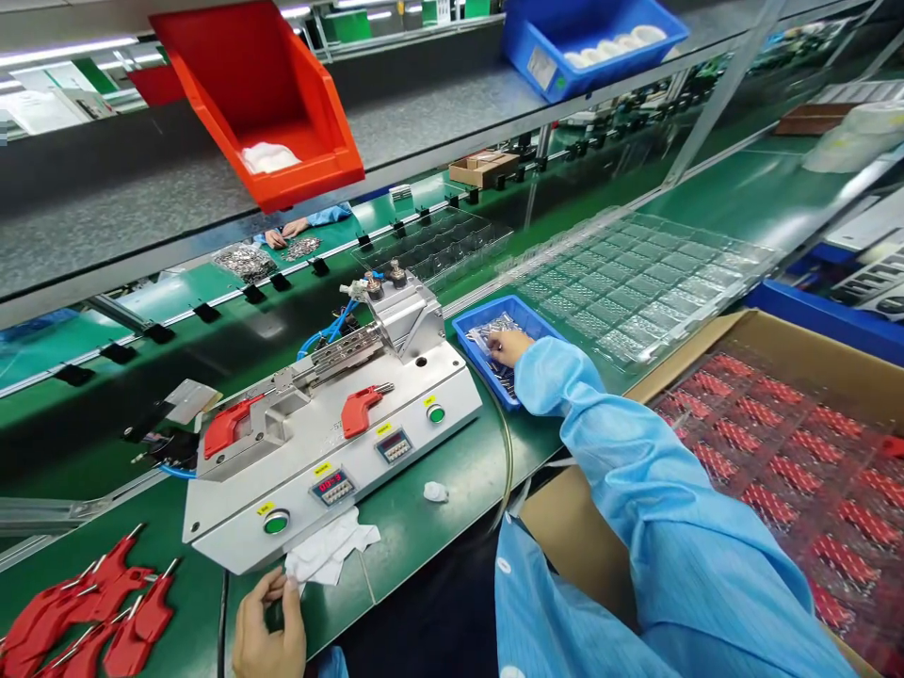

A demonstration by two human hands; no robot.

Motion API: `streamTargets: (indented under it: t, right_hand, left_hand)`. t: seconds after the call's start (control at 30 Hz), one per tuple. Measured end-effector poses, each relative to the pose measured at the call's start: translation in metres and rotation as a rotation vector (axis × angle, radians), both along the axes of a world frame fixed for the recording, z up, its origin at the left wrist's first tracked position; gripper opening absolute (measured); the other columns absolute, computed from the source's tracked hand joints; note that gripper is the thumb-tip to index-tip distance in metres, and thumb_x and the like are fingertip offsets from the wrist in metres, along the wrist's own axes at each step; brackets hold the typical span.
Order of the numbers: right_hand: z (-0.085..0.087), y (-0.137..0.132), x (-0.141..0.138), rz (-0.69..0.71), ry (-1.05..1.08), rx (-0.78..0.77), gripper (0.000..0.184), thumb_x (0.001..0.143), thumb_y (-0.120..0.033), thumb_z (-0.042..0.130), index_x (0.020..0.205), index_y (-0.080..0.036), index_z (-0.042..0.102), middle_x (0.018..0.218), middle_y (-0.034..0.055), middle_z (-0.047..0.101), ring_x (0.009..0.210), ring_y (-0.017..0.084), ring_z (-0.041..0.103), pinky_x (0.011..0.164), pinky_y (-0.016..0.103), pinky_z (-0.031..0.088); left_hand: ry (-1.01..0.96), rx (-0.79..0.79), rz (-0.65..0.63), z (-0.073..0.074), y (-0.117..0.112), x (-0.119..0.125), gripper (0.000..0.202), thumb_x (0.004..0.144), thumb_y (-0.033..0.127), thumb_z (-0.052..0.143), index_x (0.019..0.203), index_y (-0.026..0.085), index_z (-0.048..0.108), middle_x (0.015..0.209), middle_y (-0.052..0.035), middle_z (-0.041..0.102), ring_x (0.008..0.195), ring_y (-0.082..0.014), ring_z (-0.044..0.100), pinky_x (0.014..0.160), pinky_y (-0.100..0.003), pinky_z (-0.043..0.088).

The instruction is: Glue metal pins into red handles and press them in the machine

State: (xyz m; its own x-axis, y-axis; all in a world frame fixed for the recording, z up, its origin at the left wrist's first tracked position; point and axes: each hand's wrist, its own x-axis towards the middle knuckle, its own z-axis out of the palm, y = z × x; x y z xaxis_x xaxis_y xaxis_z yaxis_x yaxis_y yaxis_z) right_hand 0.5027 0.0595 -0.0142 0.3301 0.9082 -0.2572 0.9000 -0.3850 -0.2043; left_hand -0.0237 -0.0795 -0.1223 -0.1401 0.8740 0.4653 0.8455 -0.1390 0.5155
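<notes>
My right hand (506,347) reaches into a small blue tray (472,330) of small metal pins, its fingers curled down among them; what they grip is hidden. My left hand (266,626) rests at the bench's near edge, thumb and fingers pinched together beside a white cloth (329,549). Between the hands stands a grey metal press machine (331,424) with two red plastic parts (360,411) seated in its fixtures. A pile of red plastic-handled parts (85,617) lies at the far left of my left hand.
A cardboard box (769,330) with a clear tray of red parts sits at right. Empty clear blister trays (636,282) lie behind the blue tray. A red bin (261,94) and a blue bin (586,42) stand on the shelf above. Another person's hands (286,231) work across the line.
</notes>
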Motion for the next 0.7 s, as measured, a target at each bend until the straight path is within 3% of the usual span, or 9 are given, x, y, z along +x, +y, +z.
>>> streamTargets:
  t: [0.13, 0.23, 0.33, 0.43, 0.53, 0.7]
  right_hand:
    - [0.000, 0.001, 0.012, -0.162, -0.079, 0.072, 0.050, 0.094, -0.019, 0.060, 0.143, -0.008, 0.057, 0.141, 0.0261, 0.058, 0.134, 0.038, 0.056, 0.110, 0.051, 0.049]
    - [-0.001, 0.002, 0.022, -0.134, -0.021, 0.095, 0.050, 0.094, -0.018, 0.062, 0.143, -0.013, 0.058, 0.139, 0.0169, 0.063, 0.131, 0.028, 0.061, 0.115, 0.039, 0.048]
    - [-0.002, 0.000, 0.030, -0.124, 0.021, 0.138, 0.045, 0.101, -0.013, 0.043, 0.143, -0.017, 0.059, 0.135, 0.0088, 0.067, 0.127, 0.017, 0.063, 0.115, 0.028, 0.047]
    - [-0.006, -0.003, 0.035, -0.140, 0.006, 0.158, 0.052, 0.099, -0.008, 0.037, 0.146, -0.014, 0.057, 0.140, 0.0118, 0.064, 0.132, 0.020, 0.060, 0.118, 0.032, 0.045]
    - [-0.012, -0.004, 0.036, -0.084, 0.003, 0.115, 0.050, 0.092, -0.010, 0.054, 0.141, -0.016, 0.063, 0.138, 0.0141, 0.064, 0.130, 0.025, 0.061, 0.115, 0.035, 0.046]
    - [-0.012, -0.001, 0.039, 0.009, -0.001, 0.025, 0.044, 0.088, -0.012, 0.065, 0.132, -0.018, 0.068, 0.113, 0.0098, 0.073, 0.116, 0.025, 0.067, 0.103, 0.033, 0.051]
  left_hand:
    - [0.009, -0.005, -0.017, 0.005, 0.001, 0.005, 0.045, 0.097, 0.059, 0.051, 0.101, 0.017, 0.067, 0.086, -0.0064, 0.068, 0.075, -0.0201, 0.064, 0.074, -0.032, 0.050]
    - [-0.003, 0.010, 0.002, 0.009, 0.001, 0.010, 0.043, 0.098, 0.058, 0.052, 0.098, 0.017, 0.066, 0.084, -0.0059, 0.067, 0.074, -0.0196, 0.063, 0.074, -0.032, 0.050]
    - [-0.008, -0.002, 0.021, 0.009, 0.001, 0.008, 0.042, 0.097, 0.058, 0.053, 0.098, 0.018, 0.066, 0.084, -0.0060, 0.067, 0.073, -0.0200, 0.063, 0.073, -0.033, 0.051]
    - [0.020, -0.059, -0.007, 0.006, 0.001, 0.002, 0.040, 0.097, 0.057, 0.053, 0.099, 0.019, 0.066, 0.086, -0.0065, 0.068, 0.075, -0.0210, 0.065, 0.074, -0.033, 0.052]
    - [0.024, -0.068, -0.024, 0.006, 0.001, 0.000, 0.040, 0.098, 0.056, 0.051, 0.100, 0.018, 0.065, 0.088, -0.0071, 0.068, 0.077, -0.0217, 0.065, 0.077, -0.035, 0.052]
    - [0.032, -0.051, -0.017, 0.010, 0.000, 0.004, 0.040, 0.099, 0.055, 0.051, 0.101, 0.018, 0.065, 0.088, -0.0072, 0.067, 0.077, -0.0214, 0.064, 0.076, -0.034, 0.051]
